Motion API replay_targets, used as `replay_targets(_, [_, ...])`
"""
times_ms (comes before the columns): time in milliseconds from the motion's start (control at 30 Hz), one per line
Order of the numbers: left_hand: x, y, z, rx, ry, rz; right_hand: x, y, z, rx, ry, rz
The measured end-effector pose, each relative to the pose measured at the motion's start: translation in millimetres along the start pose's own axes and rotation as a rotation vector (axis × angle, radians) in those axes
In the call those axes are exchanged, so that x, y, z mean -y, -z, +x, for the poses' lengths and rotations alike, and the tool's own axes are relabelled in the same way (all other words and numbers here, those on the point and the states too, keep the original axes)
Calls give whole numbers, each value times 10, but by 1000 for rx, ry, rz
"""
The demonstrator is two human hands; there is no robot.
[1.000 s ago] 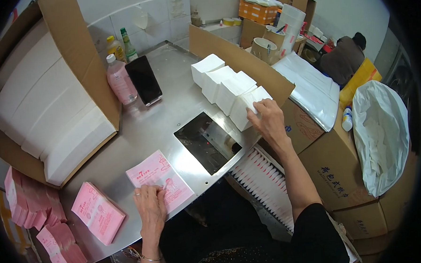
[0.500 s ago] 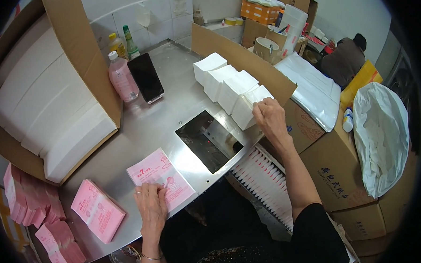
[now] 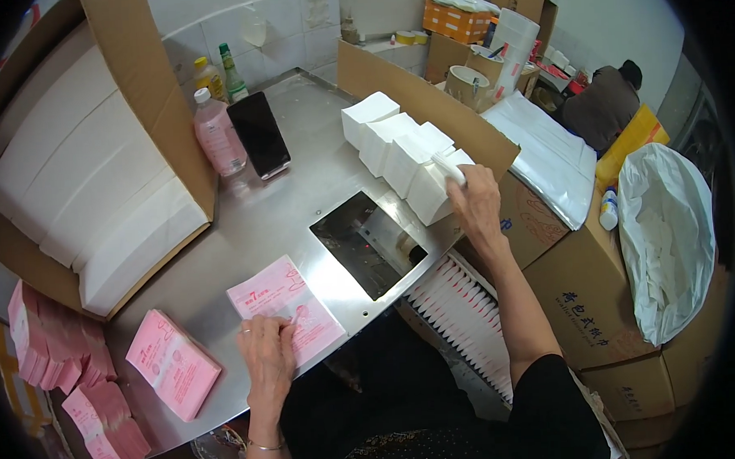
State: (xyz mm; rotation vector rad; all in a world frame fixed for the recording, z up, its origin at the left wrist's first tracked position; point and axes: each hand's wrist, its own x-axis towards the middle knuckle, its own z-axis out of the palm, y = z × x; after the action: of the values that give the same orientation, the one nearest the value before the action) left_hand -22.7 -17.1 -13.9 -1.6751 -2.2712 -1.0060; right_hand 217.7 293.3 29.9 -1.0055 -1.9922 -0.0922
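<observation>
Right hand: the right hand [image 3: 477, 204] pinches a white tissue [image 3: 449, 168] at the nearest stack; whether fully clear of it, I cannot tell.
Left hand: the left hand [image 3: 266, 353] rests on a pink pile [image 3: 273, 287] on the tabletop [image 3: 252, 222]; grip unclear.
Progress: seemingly midway, one tissue picked up, most white stacks [image 3: 396, 142] remaining.
Pink bundles [image 3: 105, 425]: several gathered at left, probably awaiting use.
Carton [image 3: 144, 83]: packed with white blocks [image 3: 94, 159].
Low box: the low box [image 3: 493, 283] holds white-and-red packs [image 3: 462, 320].
Bag [image 3: 629, 218]: white contents, indistinct.
</observation>
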Motion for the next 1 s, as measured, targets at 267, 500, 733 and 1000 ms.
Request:
replay_targets(267, [-248, -127, 28, 94, -137, -185, 998, -181, -666, 107, 454, 419])
replay_targets(500, [-291, -113, -24, 88, 116, 160, 1691, -449, -924, 621, 598, 231])
replay_targets(733, [-160, -58, 15, 121, -40, 239, 1372, -75, -682, 295, 433, 414])
replay_targets(1000, [-410, -67, 122, 324, 168, 265, 142, -52, -64, 28, 187, -130])
